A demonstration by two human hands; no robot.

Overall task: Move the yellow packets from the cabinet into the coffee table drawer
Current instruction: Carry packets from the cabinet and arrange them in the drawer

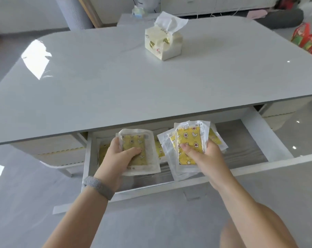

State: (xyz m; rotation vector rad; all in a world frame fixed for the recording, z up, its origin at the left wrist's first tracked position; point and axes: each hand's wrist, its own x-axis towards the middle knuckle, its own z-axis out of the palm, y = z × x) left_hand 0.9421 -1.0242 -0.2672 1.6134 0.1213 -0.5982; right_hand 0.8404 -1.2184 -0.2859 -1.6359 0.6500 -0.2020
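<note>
Left hand, banded at the wrist, grips one yellow packet over the open coffee table drawer. Loose packets lie inside. Right hand clasps a fanned stack of packets above the drawer. Tissue pack stands on the tabletop.

A glossy pale-grey bench fills the room's centre, window light glaring off its left corner — a soft tissue pack stands near its far edge. The grey floor shines too. Behind: a white low cabinet, a grey cylindrical appliance and red bags at right.
</note>
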